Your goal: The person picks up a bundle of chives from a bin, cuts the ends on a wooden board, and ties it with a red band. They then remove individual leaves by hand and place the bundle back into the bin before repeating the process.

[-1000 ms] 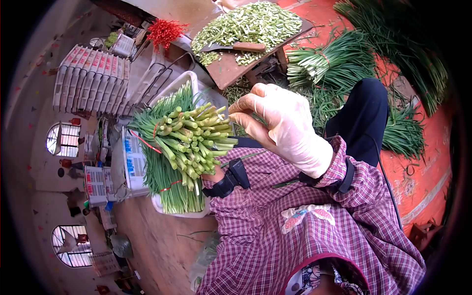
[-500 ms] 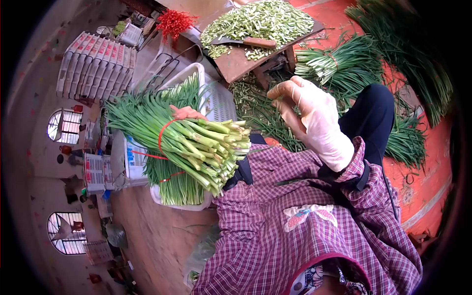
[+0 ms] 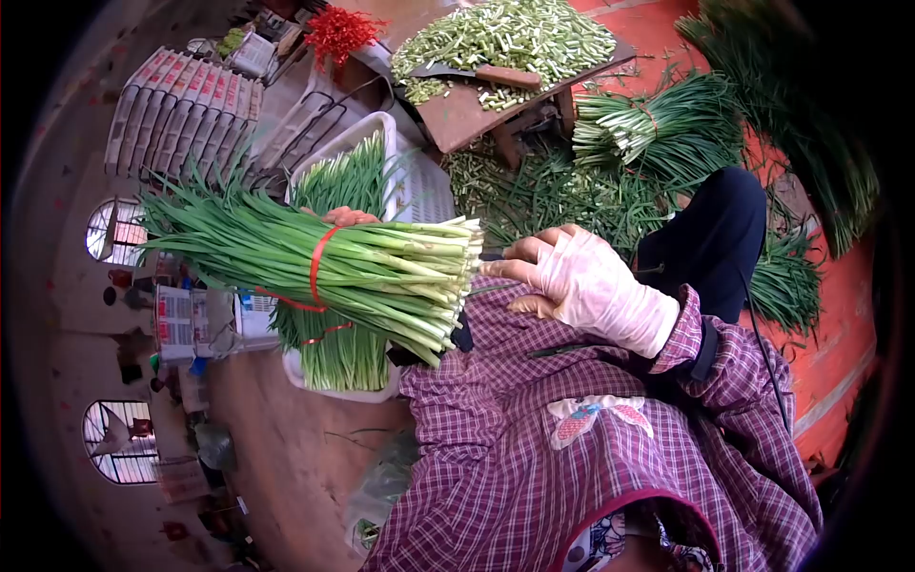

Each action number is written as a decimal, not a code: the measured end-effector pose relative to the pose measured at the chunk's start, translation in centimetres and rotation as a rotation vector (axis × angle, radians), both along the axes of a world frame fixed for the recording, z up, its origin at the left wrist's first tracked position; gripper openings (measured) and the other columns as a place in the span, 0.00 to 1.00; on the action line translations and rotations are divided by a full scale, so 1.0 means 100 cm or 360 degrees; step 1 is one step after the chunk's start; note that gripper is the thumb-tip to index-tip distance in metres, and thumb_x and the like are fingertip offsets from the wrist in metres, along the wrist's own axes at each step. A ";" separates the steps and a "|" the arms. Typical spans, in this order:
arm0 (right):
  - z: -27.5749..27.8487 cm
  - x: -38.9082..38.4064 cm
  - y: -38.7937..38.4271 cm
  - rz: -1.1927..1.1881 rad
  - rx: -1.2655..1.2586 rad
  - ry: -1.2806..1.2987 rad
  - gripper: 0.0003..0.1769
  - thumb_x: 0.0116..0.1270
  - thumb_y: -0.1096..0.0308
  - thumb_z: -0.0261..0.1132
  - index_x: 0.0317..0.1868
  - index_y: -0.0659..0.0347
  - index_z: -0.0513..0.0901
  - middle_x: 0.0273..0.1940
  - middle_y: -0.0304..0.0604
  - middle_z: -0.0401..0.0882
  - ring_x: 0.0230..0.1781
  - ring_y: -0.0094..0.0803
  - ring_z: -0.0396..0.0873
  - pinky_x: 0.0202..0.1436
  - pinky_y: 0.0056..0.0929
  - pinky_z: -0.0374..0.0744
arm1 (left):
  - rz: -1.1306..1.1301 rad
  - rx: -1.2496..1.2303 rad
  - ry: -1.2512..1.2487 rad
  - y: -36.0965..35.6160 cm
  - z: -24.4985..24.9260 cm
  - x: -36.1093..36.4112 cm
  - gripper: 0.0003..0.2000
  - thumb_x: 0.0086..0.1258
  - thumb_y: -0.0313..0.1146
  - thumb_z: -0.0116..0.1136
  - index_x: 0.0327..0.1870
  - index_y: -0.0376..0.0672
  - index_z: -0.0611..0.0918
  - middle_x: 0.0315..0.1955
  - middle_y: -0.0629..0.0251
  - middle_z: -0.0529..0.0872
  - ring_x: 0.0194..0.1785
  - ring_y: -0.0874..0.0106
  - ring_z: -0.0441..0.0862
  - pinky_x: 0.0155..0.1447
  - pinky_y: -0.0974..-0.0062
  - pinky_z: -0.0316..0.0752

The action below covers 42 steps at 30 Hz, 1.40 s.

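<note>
A thick bundle of garlic chives [image 3: 400,276], with long green leaves and pale stem ends, is held by my left hand [image 3: 351,217]. Only that hand's fingers show over the bundle's upper edge; the bundle hides the rest. A red band [image 3: 317,262] wraps around the stems. My right hand [image 3: 586,286] wears a thin whitish glove with bare fingertips. Its fingers point left and stand apart from the thumb, holding nothing. The fingertips are at the cut stem ends, touching or very close. Below the bundle, a white plastic basket [image 3: 389,157] holds more banded chives [image 3: 345,357].
A wooden board [image 3: 448,124] bears a heap of chopped stem pieces [image 3: 519,43] and a wooden-handled knife [image 3: 505,75]. Another tied bundle [image 3: 658,119] and loose trimmings [image 3: 534,195] lie on the ground. Red strips [image 3: 341,36] sit at the top. Stacked crates [image 3: 181,114] stand left.
The bundle has turned more level and shifted slightly left. My right hand has come down and left, from a raised position to the stem ends, with its fingers straighter.
</note>
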State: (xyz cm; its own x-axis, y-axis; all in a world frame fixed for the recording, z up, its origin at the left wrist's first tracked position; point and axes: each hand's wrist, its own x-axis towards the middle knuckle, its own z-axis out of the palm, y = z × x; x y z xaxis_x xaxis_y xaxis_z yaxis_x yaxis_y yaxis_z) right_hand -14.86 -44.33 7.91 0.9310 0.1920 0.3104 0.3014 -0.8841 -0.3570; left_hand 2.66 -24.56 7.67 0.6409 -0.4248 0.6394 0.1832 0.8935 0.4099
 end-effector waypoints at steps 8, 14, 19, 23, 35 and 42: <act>0.078 0.002 -0.013 0.0064 0.0552 -0.0764 0.22 0.63 0.57 0.69 0.57 0.51 0.82 0.49 0.41 0.82 0.49 0.44 0.80 0.52 0.41 0.80 | 0.0805 0.0486 -0.0232 0.000 -0.014 -0.041 0.23 0.82 0.50 0.39 0.68 0.44 0.71 0.57 0.63 0.79 0.59 0.71 0.76 0.71 0.64 0.66; -0.023 0.012 -0.018 -0.0010 0.0088 0.0490 0.29 0.64 0.58 0.65 0.67 0.34 0.74 0.60 0.43 0.79 0.59 0.40 0.78 0.57 0.45 0.78 | 0.0684 0.0418 -0.0226 0.004 -0.002 -0.028 0.23 0.82 0.49 0.39 0.68 0.44 0.70 0.58 0.63 0.79 0.60 0.72 0.76 0.71 0.65 0.66; 0.030 -0.009 -0.030 -0.0207 0.0427 0.0093 0.21 0.65 0.57 0.66 0.59 0.49 0.81 0.46 0.42 0.83 0.47 0.41 0.81 0.50 0.36 0.80 | 0.0509 0.0382 -0.0242 0.003 0.000 -0.016 0.23 0.82 0.49 0.39 0.69 0.45 0.70 0.58 0.63 0.78 0.60 0.72 0.75 0.71 0.65 0.66; 0.062 0.023 0.002 0.0236 0.0571 -0.1042 0.22 0.64 0.58 0.66 0.59 0.49 0.79 0.54 0.39 0.80 0.52 0.42 0.79 0.55 0.41 0.79 | 0.0758 0.0516 -0.0336 -0.001 0.001 -0.024 0.23 0.82 0.48 0.40 0.69 0.45 0.69 0.58 0.63 0.78 0.61 0.72 0.75 0.71 0.66 0.66; 0.026 0.004 0.003 -0.0184 0.1252 -0.0362 0.09 0.67 0.64 0.66 0.43 0.58 0.86 0.35 0.46 0.84 0.36 0.45 0.84 0.39 0.38 0.81 | 0.1227 0.0896 -0.0490 0.010 -0.008 -0.048 0.23 0.82 0.47 0.40 0.70 0.45 0.68 0.59 0.63 0.78 0.62 0.72 0.75 0.71 0.67 0.66; 0.018 0.026 0.039 -0.0469 0.1222 -0.0362 0.20 0.63 0.55 0.72 0.45 0.62 0.83 0.35 0.49 0.81 0.35 0.46 0.83 0.38 0.36 0.80 | 0.1228 0.0929 -0.0509 0.007 -0.010 -0.049 0.23 0.83 0.46 0.40 0.71 0.45 0.68 0.59 0.63 0.78 0.62 0.72 0.74 0.71 0.67 0.67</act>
State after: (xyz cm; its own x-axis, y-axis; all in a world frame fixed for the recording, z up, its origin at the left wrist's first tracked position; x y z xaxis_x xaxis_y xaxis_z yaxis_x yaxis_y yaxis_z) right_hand -12.26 -40.44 9.73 0.8090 -0.3885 0.4412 0.2341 -0.4755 -0.8480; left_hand -2.21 -23.85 6.64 0.7074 -0.2682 0.6540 -0.5528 0.3667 0.7483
